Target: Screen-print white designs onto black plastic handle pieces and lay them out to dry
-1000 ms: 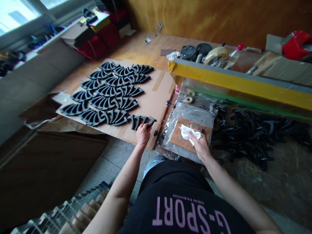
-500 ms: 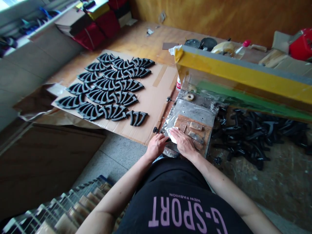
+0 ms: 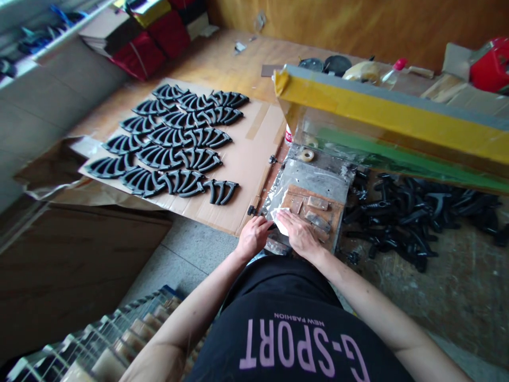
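Head view, left hand: The left hand (image 3: 253, 237) was closed, its fingertips pinching a part (image 3: 272, 225), of which only a dark sliver showed.
Head view, right hand: The right hand (image 3: 303, 237) held a cloth (image 3: 280, 222), its fingers close together over it; the thumb's place could not be told.
Part: It lay between the two hands, over the near left of the plate (image 3: 314, 178), next to the cloth. Most of it was hidden.
Part, handling: It was probably light and stiff, and its smooth look suggested it could slip or turn under a rub. A firm pinch at one end, clear of the cloth, seemed the best hold.
Cloth, handling: It was white, thin and creased, likely soft and limp, perhaps easy to tear. It was best held bunched, backed by flat fingers.
Blocks: Small blocks (image 3: 318, 203) lay on a brown board (image 3: 336, 208) on the plate, beside the right hand.
Tape: A roll (image 3: 307, 155) lay beyond the board, toward the plate's far side.
Laid pieces: Curved black pieces (image 3: 227, 192) lay in rows on the cardboard (image 3: 251, 170), left of the plate. They looked rigid, with narrow curved arms that suited a fingertip pinch.
Pile: More black pieces lay tangled in a pile (image 3: 413, 212) on the worktop (image 3: 457, 270), to the right; a hasty pull might have dragged neighbours along.
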